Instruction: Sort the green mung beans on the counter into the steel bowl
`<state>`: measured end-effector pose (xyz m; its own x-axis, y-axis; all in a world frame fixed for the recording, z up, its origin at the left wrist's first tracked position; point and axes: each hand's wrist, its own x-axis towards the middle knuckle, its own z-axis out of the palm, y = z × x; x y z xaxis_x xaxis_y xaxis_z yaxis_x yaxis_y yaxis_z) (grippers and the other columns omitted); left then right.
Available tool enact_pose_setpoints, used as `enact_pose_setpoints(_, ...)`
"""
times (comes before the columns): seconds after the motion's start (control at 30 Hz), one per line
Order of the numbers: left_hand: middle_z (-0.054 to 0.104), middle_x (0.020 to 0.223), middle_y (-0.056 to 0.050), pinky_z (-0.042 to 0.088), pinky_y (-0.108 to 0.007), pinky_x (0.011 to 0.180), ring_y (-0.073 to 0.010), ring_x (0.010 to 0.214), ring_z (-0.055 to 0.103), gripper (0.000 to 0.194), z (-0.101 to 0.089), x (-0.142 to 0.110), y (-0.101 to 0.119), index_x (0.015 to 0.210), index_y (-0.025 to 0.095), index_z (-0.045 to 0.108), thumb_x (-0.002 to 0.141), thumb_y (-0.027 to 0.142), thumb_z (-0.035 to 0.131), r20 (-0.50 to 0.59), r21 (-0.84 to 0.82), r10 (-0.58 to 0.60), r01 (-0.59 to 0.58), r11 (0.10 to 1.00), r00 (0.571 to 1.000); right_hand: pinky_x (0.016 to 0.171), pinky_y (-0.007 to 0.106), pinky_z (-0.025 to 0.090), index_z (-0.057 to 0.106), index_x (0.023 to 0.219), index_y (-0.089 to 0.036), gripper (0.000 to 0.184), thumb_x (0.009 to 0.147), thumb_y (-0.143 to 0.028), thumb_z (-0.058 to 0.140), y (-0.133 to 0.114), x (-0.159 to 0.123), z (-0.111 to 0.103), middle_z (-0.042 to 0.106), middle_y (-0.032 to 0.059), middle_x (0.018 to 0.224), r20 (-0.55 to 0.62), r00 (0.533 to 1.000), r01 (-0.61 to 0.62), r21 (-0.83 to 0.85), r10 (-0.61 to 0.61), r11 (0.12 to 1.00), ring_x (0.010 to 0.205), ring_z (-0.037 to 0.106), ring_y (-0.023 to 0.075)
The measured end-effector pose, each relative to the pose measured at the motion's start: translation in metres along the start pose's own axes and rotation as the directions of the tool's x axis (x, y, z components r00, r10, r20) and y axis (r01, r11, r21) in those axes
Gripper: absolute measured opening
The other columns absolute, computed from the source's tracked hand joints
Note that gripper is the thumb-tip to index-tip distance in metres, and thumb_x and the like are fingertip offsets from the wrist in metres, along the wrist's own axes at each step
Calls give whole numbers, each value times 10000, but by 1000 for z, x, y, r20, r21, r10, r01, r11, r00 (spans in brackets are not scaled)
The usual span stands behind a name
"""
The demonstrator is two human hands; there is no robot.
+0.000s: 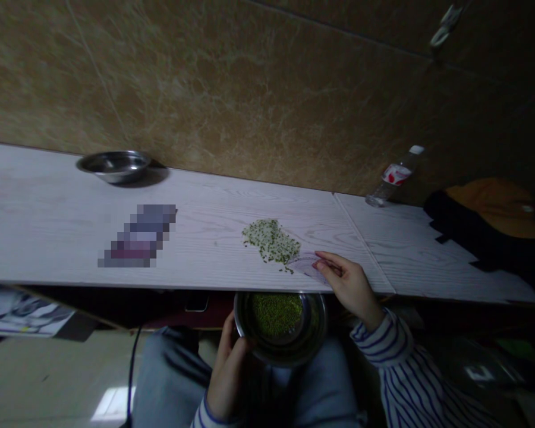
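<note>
My left hand (pixel 230 362) is closed on the left rim of a steel bowl (pixel 314 342), which sits over my lap just below the table edge. Green beans, mung beans by their look (pixel 276 314), cover part of the bowl's bottom. Between the fingertips of my right hand (pixel 350 282) is a thin, clear plastic protractor (pixel 311 266) with fine markings, lying low over the tabletop. Its left end reaches the near right side of a spread of white grains mixed with green beans (pixel 271 241). A few beans lie loose near its tip.
The white wood-grain table (pixel 205 238) runs along a brown tiled wall. A shallow steel bowl (pixel 116 167) stands at the back left, with a pixelated flat item (pixel 138 238) before it. A plastic bottle (pixel 393 177) and an orange-and-black cap (pixel 494 208) are on the right.
</note>
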<state>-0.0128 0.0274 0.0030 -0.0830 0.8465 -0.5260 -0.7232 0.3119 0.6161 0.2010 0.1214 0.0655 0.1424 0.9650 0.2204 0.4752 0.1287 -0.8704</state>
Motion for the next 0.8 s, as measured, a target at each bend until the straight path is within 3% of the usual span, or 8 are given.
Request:
enact_pose_setpoints(0.13,711,1034,-35,450,-387,937,-270,1051,607,582,0,-1,1,1199,229,595,626,198,690,-9,2,34,-34,999,999,834,395,562,730,1020,-147,354,743,-355,658,3,4,-5,758,112,944,-32,999,-10,-20,9,1000,864,706,246)
enact_pose_setpoints(0.5,691,1143,-43,366,-412,1048,-294,1235,513,604,-14,9,-6,1253,238,567,663,217,693,70,31,67,-69,997,995,860,410,546,731,1016,-141,344,754,-348,649,-1,6,1,757,115,957,-3,1000,27,-12,-27,1000,879,701,243)
enact_pose_setpoints(0.8,688,1167,-56,381,-432,1031,-302,1196,545,679,-10,7,-4,1310,230,523,653,208,694,62,22,49,-51,998,997,862,417,548,733,999,-138,328,745,-330,649,-4,8,1,757,116,948,1,999,34,-14,-34,999,877,704,249)
